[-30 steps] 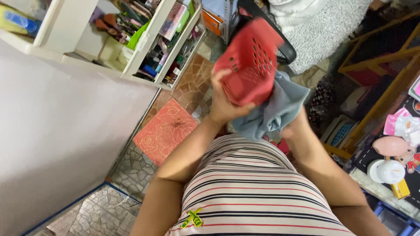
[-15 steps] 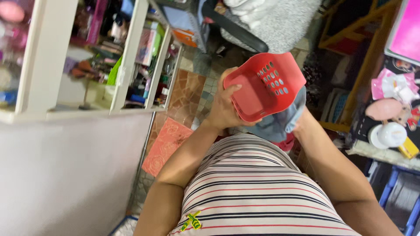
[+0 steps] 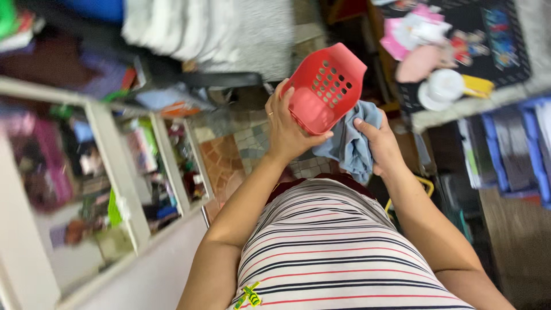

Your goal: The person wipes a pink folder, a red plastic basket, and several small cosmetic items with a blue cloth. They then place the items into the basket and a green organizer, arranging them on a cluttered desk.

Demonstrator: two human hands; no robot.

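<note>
Left hand (image 3: 285,129) clamps the rim of a small red perforated basket (image 3: 324,86), thumb hooked over the edge, tipping it up at chest height with its open side toward the camera. Right hand (image 3: 380,146) is closed on a grey-blue cloth (image 3: 348,143), bunched just under the basket and touching its lower edge. Beyond the left hand, a white shelf unit (image 3: 117,172) crammed with blurred clutter. Past the right hand, a white cup (image 3: 441,89) sits on a bench (image 3: 476,103).

Even, soft indoor light without glare; shelves at left smeared by motion blur
</note>
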